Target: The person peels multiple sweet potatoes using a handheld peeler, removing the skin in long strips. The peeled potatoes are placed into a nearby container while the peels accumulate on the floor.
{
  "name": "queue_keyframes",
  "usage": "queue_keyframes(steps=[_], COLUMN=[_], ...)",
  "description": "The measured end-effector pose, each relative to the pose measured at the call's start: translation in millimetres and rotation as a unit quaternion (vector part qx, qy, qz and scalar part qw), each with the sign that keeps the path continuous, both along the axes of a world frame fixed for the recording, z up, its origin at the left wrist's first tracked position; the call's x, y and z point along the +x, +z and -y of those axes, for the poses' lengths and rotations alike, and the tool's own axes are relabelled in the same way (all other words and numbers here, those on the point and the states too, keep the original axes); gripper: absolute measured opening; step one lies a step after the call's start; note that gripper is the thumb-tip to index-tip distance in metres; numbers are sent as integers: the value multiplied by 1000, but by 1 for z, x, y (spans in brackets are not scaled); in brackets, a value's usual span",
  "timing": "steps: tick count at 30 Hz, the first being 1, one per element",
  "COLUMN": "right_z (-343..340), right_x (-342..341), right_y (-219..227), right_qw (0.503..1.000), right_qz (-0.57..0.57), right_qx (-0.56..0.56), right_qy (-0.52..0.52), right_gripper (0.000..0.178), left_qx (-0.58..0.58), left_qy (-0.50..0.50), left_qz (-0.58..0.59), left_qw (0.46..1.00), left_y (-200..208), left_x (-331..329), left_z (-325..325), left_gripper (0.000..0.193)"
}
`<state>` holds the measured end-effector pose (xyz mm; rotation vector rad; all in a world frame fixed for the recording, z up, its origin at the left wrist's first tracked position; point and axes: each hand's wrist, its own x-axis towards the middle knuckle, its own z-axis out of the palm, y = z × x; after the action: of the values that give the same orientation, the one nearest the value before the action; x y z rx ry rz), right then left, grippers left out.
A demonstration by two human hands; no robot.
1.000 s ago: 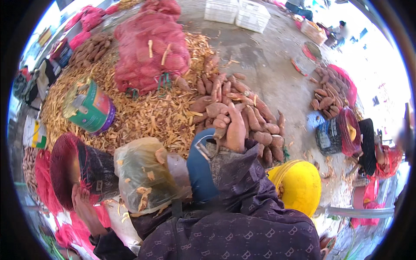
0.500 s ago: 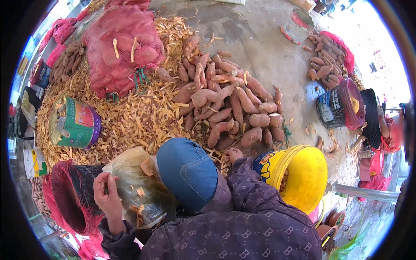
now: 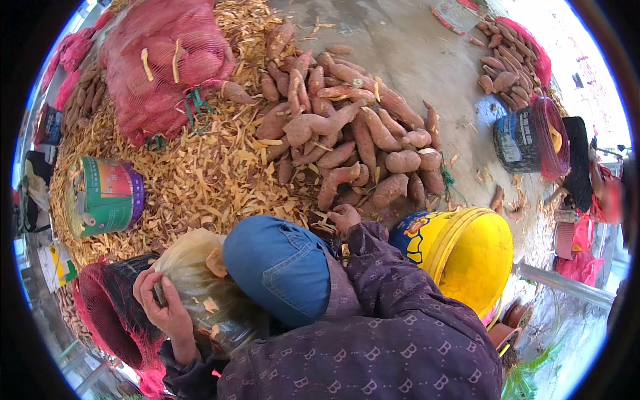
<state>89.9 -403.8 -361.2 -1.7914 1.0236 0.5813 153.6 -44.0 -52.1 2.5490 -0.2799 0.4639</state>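
My left hand [image 3: 163,308] is held up beside the black bucket with red mesh netting [image 3: 113,313], its fingers apart and loosely bent with nothing in them. Next to it a translucent plastic bag [image 3: 233,303] lies against my knee in blue denim [image 3: 280,267], with bits of peel on it. My right hand [image 3: 345,218] reaches down to the near edge of a heap of sweet potatoes [image 3: 347,140]. Its fingers are curled in; what they close on, if anything, is hidden. Cut, pale peelings [image 3: 220,160] spread over the ground left of the heap.
A yellow bucket [image 3: 477,257] lies tipped by my right arm. At the far left stand a full red mesh sack [image 3: 163,67] and a green-and-purple bucket [image 3: 107,197]. A dark bucket [image 3: 523,140] and another sweet potato pile [image 3: 510,63] are at the right.
My left hand has opened from a pinch and lowered slightly. My right hand has shifted a little left and farther from me. The view has tilted slightly.
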Motion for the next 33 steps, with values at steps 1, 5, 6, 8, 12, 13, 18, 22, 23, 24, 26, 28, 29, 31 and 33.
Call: queue_keyframes(steps=[1, 5, 6, 8, 12, 13, 18, 22, 23, 24, 26, 28, 29, 31, 33], right_z=[3, 23, 27, 37, 48, 42, 56, 79, 83, 87, 92, 96, 101, 92, 82], right_x=[-7, -48, -58, -79, -115, -110, -87, -18, -16, -14, -17, -27, -27, -8, 23], right_y=[-10, -19, -25, -38, -69, -70, -84, 23, 26, 29, 13, 12, 19, 53, 134], right_qw=[999, 995, 990, 970, 916, 948, 890, 873, 870, 869, 849, 853, 799, 694, 633], right_qz=[-17, -66, -68, -39, 87, 65, 190, 183, 183, 182, 215, 165, 217, 313, 348], right_qx=[16, -42, -22, 47, 171, 88, -30, -23, -21, -19, 6, 74, 147, 347, 534], right_qy=[-23, -66, -123, -235, -352, -298, -414, -452, -457, -461, -483, -489, -542, -547, -440], right_gripper=[50, 38, 37, 37, 39, 42, 72, 89, 87, 85, 76, 60, 58, 51, 44], left_qx=[-14, -64, -59, -56, -54, -50, -41, -39, -35, -35, -35, -42, -50, -66, -52], left_qy=[0, 2, 1, 2, 8, 8, 1, 5, -3, -2, -4, -13, -16, -12, -21], left_qz=[-19, -43, -45, -48, -48, -42, -42, -43, -48, -51, -54, -54, -50, -59, -86], left_qw=[1000, 997, 997, 997, 997, 998, 998, 998, 998, 998, 998, 998, 997, 996, 995], left_y=[-1, -4, -4, -4, -3, -3, -1, -3, -1, -1, -2, 1, 0, 0, 4], left_x=[-1, -1, 0, -2, -2, -1, 3, 4, 5, 5, 5, 3, 2, -3, -1], left_z=[-1, -1, -2, -6, -4, -3, 0, -5, -6, -6, -4, -5, 0, -7, -12], left_gripper=[12, 11, 11, 10, 9, 8, 8, 9, 11, 10, 10, 8, 8, 7, 10])
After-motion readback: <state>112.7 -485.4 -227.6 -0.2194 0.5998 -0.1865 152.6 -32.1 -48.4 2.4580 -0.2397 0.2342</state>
